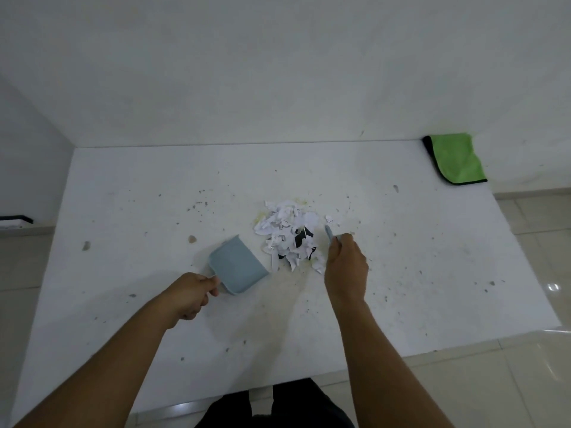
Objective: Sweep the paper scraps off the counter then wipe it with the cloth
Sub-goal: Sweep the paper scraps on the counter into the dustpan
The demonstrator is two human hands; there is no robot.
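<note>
A pile of white and black paper scraps [289, 233] lies in the middle of the white counter [154, 196]. My left hand [188, 293] grips the handle of a pale blue dustpan [236, 264], whose mouth faces the pile from the left. My right hand [344, 267] grips a small blue brush [329, 233] just right of the scraps; most of the brush is hidden under my hand. A folded green cloth [455, 159] with a black edge lies at the counter's far right corner.
The counter is speckled with dark crumbs and yellowish stains around the pile. White walls close off the back and left. Tiled floor lies to the right and below the front edge. A dark object [17, 219] sits low at the left.
</note>
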